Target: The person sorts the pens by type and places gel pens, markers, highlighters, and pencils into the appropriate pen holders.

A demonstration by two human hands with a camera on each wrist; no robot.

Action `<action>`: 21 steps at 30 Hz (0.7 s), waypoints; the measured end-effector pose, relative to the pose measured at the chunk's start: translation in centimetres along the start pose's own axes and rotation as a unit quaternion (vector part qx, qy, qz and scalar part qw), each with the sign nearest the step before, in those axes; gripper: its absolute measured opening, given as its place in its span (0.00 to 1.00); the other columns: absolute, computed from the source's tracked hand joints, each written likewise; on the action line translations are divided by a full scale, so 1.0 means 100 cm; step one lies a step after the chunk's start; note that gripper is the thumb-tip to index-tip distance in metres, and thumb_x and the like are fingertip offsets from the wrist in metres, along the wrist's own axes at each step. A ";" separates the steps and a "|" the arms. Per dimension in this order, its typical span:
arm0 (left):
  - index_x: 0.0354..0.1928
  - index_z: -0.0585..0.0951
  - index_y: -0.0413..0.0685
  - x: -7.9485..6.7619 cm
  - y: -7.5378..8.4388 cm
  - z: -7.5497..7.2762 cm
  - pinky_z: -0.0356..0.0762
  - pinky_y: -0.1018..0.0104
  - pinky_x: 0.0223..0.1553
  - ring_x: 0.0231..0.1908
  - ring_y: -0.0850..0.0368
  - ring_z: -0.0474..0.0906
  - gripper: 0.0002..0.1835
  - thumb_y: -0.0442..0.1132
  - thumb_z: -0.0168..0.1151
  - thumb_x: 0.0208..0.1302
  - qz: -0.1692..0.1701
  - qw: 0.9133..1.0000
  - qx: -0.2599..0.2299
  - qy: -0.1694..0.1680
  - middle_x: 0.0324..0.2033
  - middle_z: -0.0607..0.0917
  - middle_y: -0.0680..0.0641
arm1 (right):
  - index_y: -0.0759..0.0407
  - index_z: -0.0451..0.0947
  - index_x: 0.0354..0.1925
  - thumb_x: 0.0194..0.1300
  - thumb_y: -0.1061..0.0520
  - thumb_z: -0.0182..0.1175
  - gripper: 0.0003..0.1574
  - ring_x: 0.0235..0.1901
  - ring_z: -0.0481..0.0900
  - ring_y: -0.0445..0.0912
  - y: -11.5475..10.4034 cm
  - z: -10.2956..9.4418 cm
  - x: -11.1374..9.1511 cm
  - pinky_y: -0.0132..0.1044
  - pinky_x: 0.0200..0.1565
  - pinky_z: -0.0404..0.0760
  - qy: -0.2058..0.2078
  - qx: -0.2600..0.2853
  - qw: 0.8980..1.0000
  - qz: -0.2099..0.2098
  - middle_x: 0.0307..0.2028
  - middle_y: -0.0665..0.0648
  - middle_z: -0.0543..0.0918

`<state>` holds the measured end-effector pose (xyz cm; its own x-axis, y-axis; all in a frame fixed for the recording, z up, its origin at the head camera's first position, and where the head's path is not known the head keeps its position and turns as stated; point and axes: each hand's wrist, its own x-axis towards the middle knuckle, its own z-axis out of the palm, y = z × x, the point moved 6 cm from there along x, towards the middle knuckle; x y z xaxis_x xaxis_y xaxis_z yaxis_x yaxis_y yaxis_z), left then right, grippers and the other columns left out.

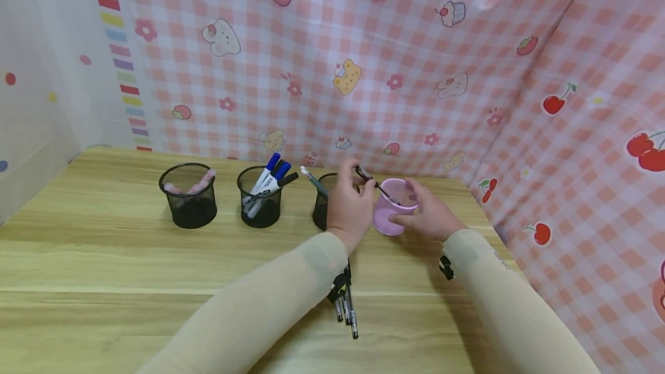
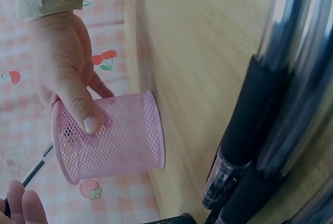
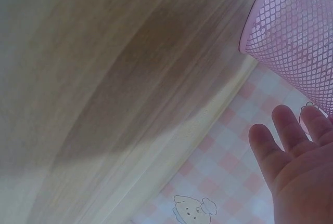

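Note:
Between the thumb and fingers of my left hand is a slim black pen. It slants down to the right, its lower end reaching into the mouth of a pink mesh pen cup. My right hand holds that cup at its right side near the rim. In the left wrist view, the right thumb lies against the outside of the pink mesh, and left fingertips show at the lower left corner. The right wrist view has the cup's base at upper right above several right-hand fingers.
Black mesh cups stand along the back: one with pink fluffy items, one with blue-capped and black-capped markers, and one partly hidden by my left hand. Clear-barrelled pens show below my left forearm. A checked curtain hangs behind.

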<state>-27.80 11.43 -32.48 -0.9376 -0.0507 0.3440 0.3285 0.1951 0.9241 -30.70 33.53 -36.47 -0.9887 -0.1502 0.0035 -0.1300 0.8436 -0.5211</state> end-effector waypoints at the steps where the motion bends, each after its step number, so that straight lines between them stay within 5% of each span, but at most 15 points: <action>1: 0.69 0.71 0.54 0.000 0.000 0.001 0.76 0.67 0.27 0.26 0.60 0.79 0.23 0.41 0.62 0.77 -0.001 1.000 0.004 -0.001 0.46 0.89 0.44 | 0.59 0.48 0.84 0.61 0.38 0.77 0.70 0.74 0.67 0.66 0.000 0.000 0.000 0.64 0.73 0.67 0.000 0.000 1.000 -0.001 0.79 0.67 0.62; 12: 0.67 0.75 0.53 -0.003 -0.003 0.005 0.80 0.69 0.30 0.30 0.60 0.85 0.20 0.41 0.61 0.78 -0.005 1.000 0.018 -0.015 0.48 0.92 0.45 | 0.59 0.47 0.84 0.60 0.38 0.77 0.71 0.75 0.67 0.66 0.001 0.001 0.000 0.65 0.73 0.67 0.000 -0.001 1.000 0.003 0.80 0.67 0.62; 21: 0.66 0.78 0.53 -0.004 -0.004 0.008 0.87 0.59 0.45 0.48 0.53 0.91 0.18 0.43 0.61 0.78 -0.001 0.999 0.045 -0.017 0.52 0.92 0.47 | 0.59 0.48 0.84 0.60 0.39 0.78 0.70 0.74 0.68 0.66 0.001 0.001 0.001 0.65 0.72 0.68 0.003 0.000 1.000 -0.005 0.78 0.67 0.64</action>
<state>-27.69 12.10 -33.13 -0.9419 -0.0174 0.3354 0.3171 0.2829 0.9052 -30.78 33.56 -36.58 -0.9877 -0.1556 0.0127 -0.1394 0.8426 -0.5202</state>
